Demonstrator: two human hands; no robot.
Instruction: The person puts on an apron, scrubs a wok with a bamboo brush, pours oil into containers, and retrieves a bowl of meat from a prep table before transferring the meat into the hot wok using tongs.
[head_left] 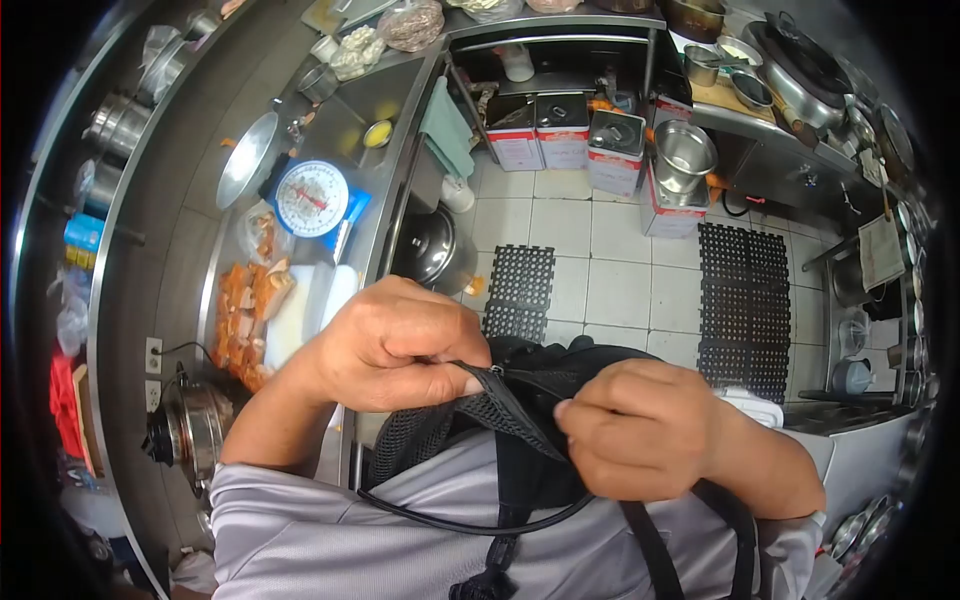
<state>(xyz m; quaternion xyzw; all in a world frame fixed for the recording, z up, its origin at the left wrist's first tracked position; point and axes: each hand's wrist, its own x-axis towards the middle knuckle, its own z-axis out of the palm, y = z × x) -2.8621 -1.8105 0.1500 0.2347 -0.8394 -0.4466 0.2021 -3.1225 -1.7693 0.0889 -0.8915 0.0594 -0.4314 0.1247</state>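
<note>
Above tiled floor, hands pinch black mesh strap.

black strapped gear: partly covered; scale numerals: too small to read; top-edge bag: cut off

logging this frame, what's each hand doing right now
Left hand: closed, pinching the edge of the black bag.
Right hand: curled closed against the bag; its exact grip is hidden.

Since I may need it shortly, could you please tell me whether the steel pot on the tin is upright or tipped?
Upright: the steel pot stands on the tin, its open mouth facing up.
</note>
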